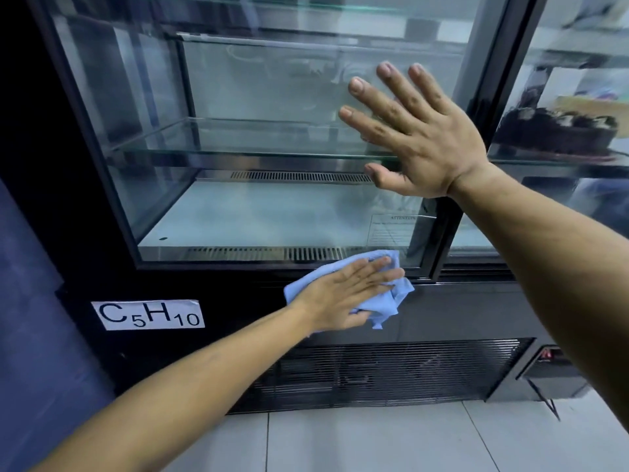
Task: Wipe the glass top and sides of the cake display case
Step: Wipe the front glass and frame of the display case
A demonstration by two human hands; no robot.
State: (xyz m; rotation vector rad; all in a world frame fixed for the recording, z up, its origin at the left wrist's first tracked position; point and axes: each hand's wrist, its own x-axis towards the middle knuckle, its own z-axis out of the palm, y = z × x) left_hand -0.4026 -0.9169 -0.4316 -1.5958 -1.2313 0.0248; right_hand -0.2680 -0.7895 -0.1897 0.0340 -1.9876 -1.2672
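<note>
The cake display case fills the view, with a black frame (112, 202) around a large side glass pane (258, 206) and bare glass shelves inside. My left hand (343, 294) lies flat with straight fingers on a light blue cloth (394, 301), pressing it against the black lower frame just under the pane's bottom right corner. My right hand (415, 137) rests flat on the glass higher up, fingers spread, near the pane's right edge.
A white label reading C5H10 (148, 315) is stuck on the black base. Below is a vent grille (391, 373). A dark chocolate cake (558, 134) sits on a shelf behind the adjoining front glass at right. Pale floor tiles (374, 444) lie beneath.
</note>
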